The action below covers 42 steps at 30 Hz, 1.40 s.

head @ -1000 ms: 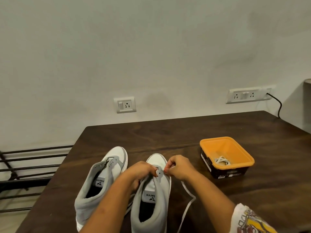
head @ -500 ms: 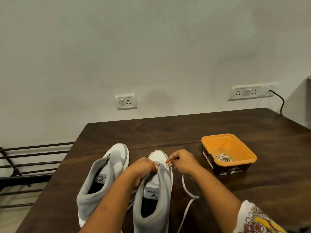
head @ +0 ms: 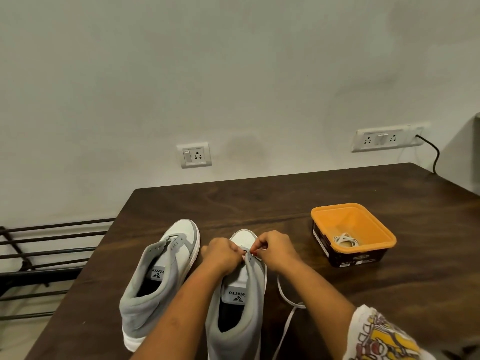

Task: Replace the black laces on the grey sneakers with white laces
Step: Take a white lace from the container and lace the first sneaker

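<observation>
Both hands [head: 249, 252] moved toeward on right shoe [head: 241, 294], pinching white lace [head: 285, 300] at lower eyelets; threading's begun, left shoe [head: 161, 271] bare.

Both forearms are left bare. A short white sleeve [head: 376, 336] is worn on the right arm. It is printed with red and yellow graphics.

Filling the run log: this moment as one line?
step: threading white lace | shoe: right sneaker | left hand, right hand: at front eyelets | spare lace: orange tub
</observation>
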Tool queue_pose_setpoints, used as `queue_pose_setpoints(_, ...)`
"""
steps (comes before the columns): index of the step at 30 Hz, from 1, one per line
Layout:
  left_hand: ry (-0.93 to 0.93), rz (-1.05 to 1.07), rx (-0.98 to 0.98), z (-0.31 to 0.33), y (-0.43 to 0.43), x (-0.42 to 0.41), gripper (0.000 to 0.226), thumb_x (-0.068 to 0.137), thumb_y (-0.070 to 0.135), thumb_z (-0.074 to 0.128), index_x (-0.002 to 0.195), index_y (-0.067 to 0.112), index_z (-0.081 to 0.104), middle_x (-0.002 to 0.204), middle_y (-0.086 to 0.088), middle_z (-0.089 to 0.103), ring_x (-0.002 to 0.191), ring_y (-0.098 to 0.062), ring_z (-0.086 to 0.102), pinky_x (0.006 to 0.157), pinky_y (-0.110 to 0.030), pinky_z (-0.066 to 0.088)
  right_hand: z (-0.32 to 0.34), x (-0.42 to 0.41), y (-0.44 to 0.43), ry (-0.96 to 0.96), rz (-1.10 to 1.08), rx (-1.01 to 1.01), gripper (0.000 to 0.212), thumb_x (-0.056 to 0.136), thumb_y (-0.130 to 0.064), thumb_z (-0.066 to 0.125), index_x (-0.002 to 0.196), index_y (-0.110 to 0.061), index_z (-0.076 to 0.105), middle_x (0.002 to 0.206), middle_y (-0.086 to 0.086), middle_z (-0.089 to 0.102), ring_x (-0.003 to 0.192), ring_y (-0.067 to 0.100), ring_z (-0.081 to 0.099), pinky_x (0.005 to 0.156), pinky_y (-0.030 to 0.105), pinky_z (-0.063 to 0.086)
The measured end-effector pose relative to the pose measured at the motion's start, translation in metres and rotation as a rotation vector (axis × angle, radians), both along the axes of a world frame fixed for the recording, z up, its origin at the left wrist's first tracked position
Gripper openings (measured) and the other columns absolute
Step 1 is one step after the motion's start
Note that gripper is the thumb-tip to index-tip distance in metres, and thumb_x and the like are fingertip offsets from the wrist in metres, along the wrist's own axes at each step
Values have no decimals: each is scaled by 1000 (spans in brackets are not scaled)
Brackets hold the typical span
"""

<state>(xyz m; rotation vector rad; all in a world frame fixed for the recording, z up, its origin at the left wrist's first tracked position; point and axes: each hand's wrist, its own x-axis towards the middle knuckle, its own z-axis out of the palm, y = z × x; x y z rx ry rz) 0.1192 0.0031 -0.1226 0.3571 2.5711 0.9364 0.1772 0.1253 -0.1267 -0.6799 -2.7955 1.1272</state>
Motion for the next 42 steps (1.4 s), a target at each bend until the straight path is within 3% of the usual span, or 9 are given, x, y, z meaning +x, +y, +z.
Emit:
queue_pose_setpoints(3,-11,-14,18,-3,0,-2,17,80,21,71,63,22,71,92,-4,74,101,-22,63,98,-39,46,0,0,-2,31,-18,0,22,85,-8,64,75,-27,68,83,-4,64,76,8,58,71,24,51)
queue_pose_setpoints(6,4,-7,18,-4,0,-3,11,79,22,72,69,20,73,92,-5,74,99,-23,64,96,-37,48,0,2,-3,57,-29,14,25,81,-6,66,71,-27,59,67,-9,58,66,7,56,71,29,52)
queue_pose_setpoints(13,-31,-13,33,-7,1,0,14,77,12,67,81,21,76,100,-4,71,104,-27,62,95,-39,49,6,6,-2,3,119,118,30,85,-6,61,92,-35,66,81,-10,68,80,8,64,78,35,57)
queue_pose_setpoints(17,134,-22,-158,-8,8,7,14,86,20,53,80,23,65,118,-8,55,110,-29,51,93,-39,48,6,5,-7,-32,141,206,37,86,-3,54,93,-37,66,86,-8,68,82,13,64,73,33,56)
queue_pose_setpoints(23,253,-74,-290,-11,12,8,30,94,25,52,121,16,62,138,-5,36,120,-26,45,96,-39,46,5,4,0,-21,188,141,36,84,1,56,91,-32,68,74,-10,63,76,11,62,75,33,56)
queue_pose_setpoints(30,176,-106,-349,-15,14,2,37,95,28,45,129,19,56,142,-2,34,126,-28,35,98,-35,37,4,5,0,-14,245,233,33,86,-1,53,97,-31,61,90,-2,67,82,17,62,73,36,55)
queue_pose_setpoints(37,106,49,-150,-3,11,-6,25,85,22,56,102,10,70,106,-11,67,97,-28,62,77,-32,48,-2,2,2,-44,294,226,34,93,-9,52,112,-36,62,115,4,64,99,22,61,85,40,52)
queue_pose_setpoints(40,-237,202,388,11,0,-8,10,75,6,61,75,7,71,81,-15,61,67,-23,54,61,-32,41,-3,2,6,-40,270,172,33,94,-10,52,110,-36,64,117,1,63,100,20,61,87,38,53)
queue_pose_setpoints(42,-384,375,734,25,-12,-12,14,81,11,57,69,14,64,76,-8,56,66,-18,51,57,-29,31,-4,1,7,-45,259,143,34,94,-8,52,109,-35,65,116,1,63,99,18,61,88,37,54)
